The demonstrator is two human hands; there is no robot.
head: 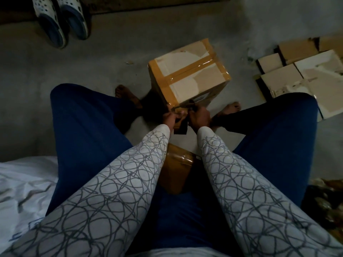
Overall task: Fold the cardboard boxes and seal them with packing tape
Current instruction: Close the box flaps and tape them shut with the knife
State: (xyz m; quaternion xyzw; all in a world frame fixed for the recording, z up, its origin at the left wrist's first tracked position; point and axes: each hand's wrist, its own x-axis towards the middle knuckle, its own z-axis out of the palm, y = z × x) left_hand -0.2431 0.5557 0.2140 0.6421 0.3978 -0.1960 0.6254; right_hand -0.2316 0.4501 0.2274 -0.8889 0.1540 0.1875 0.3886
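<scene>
Cardboard box [189, 75], left hand [171, 118] on its tape [193, 72], right hand [200, 116] just beside

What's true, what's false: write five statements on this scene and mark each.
1. Brown tape crosses the top of the cardboard box. True.
2. Both hands work at the box's far edge. False: the left hand and right hand are at its near bottom corner, the right gripping a dark tool.
3. The tape roll sits on the box. False: it lies between the forearms.
4. Flattened cardboard lies on the floor at right. True.
5. The sandals are being worn. False: they stand apart; the feet are bare.
</scene>
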